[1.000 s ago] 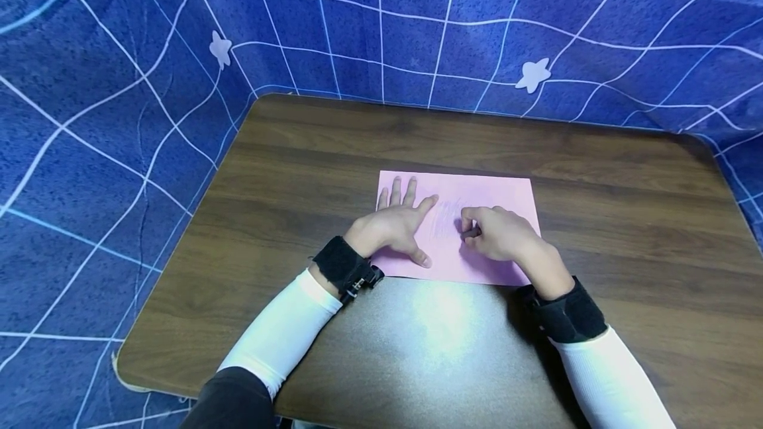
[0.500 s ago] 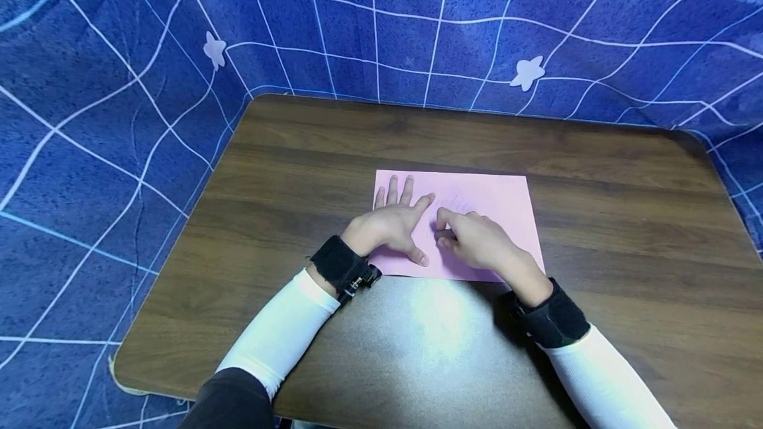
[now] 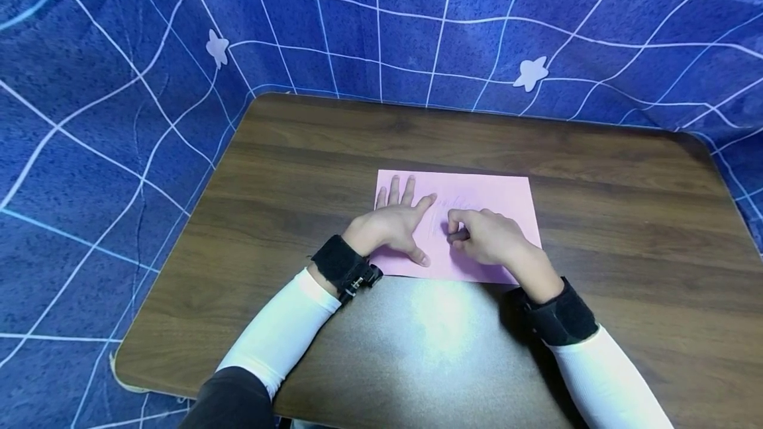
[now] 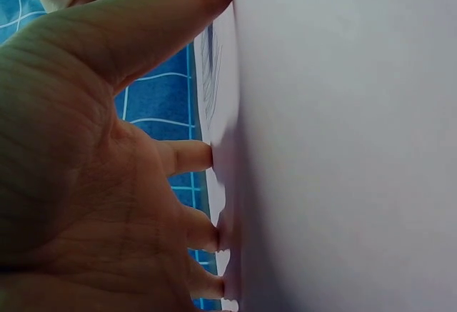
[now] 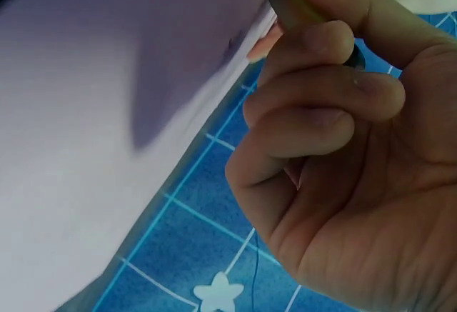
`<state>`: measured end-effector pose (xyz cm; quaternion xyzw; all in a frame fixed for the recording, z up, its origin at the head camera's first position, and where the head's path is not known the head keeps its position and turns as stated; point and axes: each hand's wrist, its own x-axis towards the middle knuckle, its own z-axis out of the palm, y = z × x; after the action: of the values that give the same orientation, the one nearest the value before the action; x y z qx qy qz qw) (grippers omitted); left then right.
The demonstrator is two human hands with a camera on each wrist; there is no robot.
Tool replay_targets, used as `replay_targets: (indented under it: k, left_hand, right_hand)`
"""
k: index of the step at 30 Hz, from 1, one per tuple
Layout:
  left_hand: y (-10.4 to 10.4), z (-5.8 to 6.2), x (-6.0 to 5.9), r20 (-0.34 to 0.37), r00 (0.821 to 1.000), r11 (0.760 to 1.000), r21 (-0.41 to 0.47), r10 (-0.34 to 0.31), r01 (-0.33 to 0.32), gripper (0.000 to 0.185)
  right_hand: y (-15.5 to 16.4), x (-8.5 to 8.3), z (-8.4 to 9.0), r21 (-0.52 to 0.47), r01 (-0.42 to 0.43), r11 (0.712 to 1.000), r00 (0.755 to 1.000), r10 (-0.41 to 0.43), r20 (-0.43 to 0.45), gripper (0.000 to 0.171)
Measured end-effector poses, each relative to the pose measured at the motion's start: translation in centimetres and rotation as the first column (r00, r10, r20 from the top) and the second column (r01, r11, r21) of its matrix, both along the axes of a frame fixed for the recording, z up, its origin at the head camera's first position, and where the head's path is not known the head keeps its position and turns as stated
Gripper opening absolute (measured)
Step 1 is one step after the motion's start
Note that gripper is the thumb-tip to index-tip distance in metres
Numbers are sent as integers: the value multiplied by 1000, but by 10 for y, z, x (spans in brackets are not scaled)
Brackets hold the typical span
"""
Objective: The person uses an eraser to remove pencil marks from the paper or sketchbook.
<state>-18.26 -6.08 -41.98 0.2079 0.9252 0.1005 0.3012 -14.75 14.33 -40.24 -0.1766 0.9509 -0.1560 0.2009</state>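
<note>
A sheet of pink paper [image 3: 497, 192] lies on the table, with faint purple-blue scribbled strokes [image 3: 457, 204] near its middle. My left hand [image 3: 390, 225] rests on the sheet's left part, fingers spread; in the left wrist view its fingertips touch the paper [image 4: 343, 141]. Over the centre of the sheet, my right hand [image 3: 493, 236] pinches a short dark stub [image 3: 459, 236] between thumb and fingers. In the right wrist view this stub [image 5: 293, 5] looks yellowish-brown with a dark rounded end. Its exact kind is unclear, since the fingers cover much of it.
The brown wooden table [image 3: 298, 171] extends around the paper on all sides. Behind it and to the left hangs a blue curtain [image 3: 334, 25] with white lines and stars. Black straps [image 3: 342, 263] circle both wrists.
My right hand went left across the paper with the stub, then came partly back to the right. The left hand stays in its place on the sheet.
</note>
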Motion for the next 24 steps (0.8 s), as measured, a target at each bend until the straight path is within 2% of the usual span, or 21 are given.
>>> replay_targets:
  k: [10, 17, 21, 24]
  left_hand:
    - [1, 0, 0, -7, 1000, 1000, -3, -2, 2, 132]
    - [0, 0, 1, -5, 1000, 1000, 1, 5, -5, 132]
    - [0, 1, 1, -7, 1000, 1000, -2, 5, -5, 132]
    - [0, 1, 0, -5, 1000, 1000, -4, 1, -1, 132]
  right_hand:
    - [20, -5, 10, 51, -15, 999, 999, 12, 41, 12]
    - [21, -1, 17, 109, -58, 992, 998, 54, 39, 9]
    - [13, 3, 12, -16, -85, 996, 996, 85, -15, 15]
    - [2, 4, 5, -140, -111, 984, 992, 102, -70, 17]
